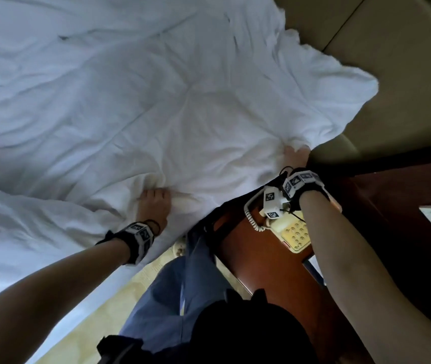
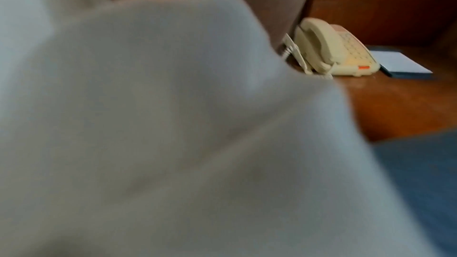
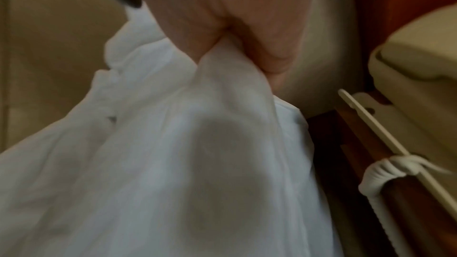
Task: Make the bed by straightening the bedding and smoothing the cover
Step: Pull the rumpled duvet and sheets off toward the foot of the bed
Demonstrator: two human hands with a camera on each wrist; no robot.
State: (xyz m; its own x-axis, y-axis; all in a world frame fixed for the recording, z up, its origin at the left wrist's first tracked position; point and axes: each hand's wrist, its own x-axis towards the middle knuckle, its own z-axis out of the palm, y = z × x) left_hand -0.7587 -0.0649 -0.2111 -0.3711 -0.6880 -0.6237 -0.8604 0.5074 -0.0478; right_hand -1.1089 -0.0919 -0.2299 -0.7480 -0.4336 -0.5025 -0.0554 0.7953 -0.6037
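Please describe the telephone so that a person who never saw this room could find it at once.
Look beside the bed with the white duvet for the reddish wooden nightstand. On it stands the cream corded telephone, next to a white notepad. Only it has a keypad, a coiled cord and a small orange label.

No text or label can be read anywhere
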